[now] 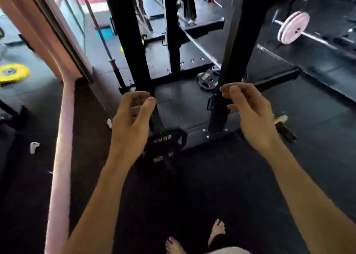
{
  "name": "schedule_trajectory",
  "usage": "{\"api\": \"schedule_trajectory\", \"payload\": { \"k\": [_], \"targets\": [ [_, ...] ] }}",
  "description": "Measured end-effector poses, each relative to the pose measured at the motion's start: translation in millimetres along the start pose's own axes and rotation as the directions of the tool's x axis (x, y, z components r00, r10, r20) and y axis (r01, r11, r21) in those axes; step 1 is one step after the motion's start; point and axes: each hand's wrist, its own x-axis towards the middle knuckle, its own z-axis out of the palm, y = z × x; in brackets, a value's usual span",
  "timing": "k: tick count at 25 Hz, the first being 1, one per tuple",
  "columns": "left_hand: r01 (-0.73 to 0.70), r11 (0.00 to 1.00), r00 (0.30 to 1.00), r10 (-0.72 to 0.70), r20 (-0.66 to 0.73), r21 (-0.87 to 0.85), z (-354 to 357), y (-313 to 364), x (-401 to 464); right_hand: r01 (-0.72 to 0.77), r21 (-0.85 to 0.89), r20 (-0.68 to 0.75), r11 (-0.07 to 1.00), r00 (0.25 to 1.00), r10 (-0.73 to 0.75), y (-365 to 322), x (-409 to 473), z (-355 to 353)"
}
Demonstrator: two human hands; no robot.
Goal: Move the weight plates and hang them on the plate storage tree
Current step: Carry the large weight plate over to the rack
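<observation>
Head view: left hand [133,118] and right hand [248,109] hover before the black rack [133,47], fingers loosely curled, holding nothing. A black 20 kg plate [169,138] sits at the rack's base, just beside the left hand; another black plate [209,79] lies on the floor inside the rack.

Both bare forearms reach forward and up from the bottom of the view, well apart. Left hand [133,118] raised, back toward camera, fingers loosely curled, thumb near fingertips, holding nothing. Right hand [248,109] at about the same height, fingers loosely bent and pointing left, also holding nothing. Two bare feet [216,229] visible at bottom.
</observation>
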Motion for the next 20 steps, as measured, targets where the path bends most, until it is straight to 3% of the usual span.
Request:
{"api": "schedule_trajectory", "payload": {
  "k": [4, 9, 13, 16, 20],
  "targets": [
    [0.204, 0.973, 0.954, -0.222, 0.202, 0.105, 58.2, -48.0, -83.3, -0.261, -0.073, -0.091, 0.963, 0.963, 0.254, 65.2, -93.8, -50.3],
    [0.342, 0.892, 0.801, -0.441, 0.404, 0.296, 147.5, -84.3, -175.1, -0.572, -0.109, -0.163, 0.813, 0.817, 0.553, 142.0, -202.6, -141.2],
    [0.312, 0.788, 0.611, -0.594, 0.523, 0.531, 239.1, -97.1, -247.6, -0.768, -0.088, -0.228, 0.634, 0.635, 0.738, 201.3, -286.7, -236.2],
    [0.25, 0.723, 0.474, -0.671, 0.57, 0.643, 295.0, -110.1, -288.8, -0.88, -0.091, -0.194, 0.465, 0.474, 0.859, 239.7, -333.6, -292.9],
    [0.123, 0.605, 0.25, -0.786, 0.565, 0.787, 369.3, -119.7, -315.7, -0.968, 0.076, -0.174, 0.238, 0.222, 0.959, 280.2, -380.0, -358.9]
  ]
}}
